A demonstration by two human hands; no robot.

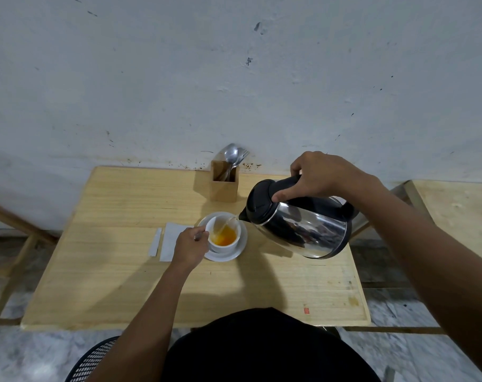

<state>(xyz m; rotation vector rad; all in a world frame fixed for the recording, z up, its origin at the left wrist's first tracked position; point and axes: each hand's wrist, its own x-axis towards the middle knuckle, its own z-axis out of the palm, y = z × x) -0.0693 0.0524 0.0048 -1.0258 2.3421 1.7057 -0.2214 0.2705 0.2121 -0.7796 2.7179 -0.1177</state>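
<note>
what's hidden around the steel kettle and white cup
Head view: black handle of the steel kettle, mostly covered by the right hand.
Head view: small metal item at the white cup, mostly hidden by the left hand.
Head view: steel cutlery stems, hidden inside the square wooden holder.

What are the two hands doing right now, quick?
Left hand: closed, pinching a spoon at the cup.
Right hand: closed round the handle of the kettle, tilting it to pour into the cup.

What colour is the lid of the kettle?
The kettle lid is black; the head view shows it.
</note>
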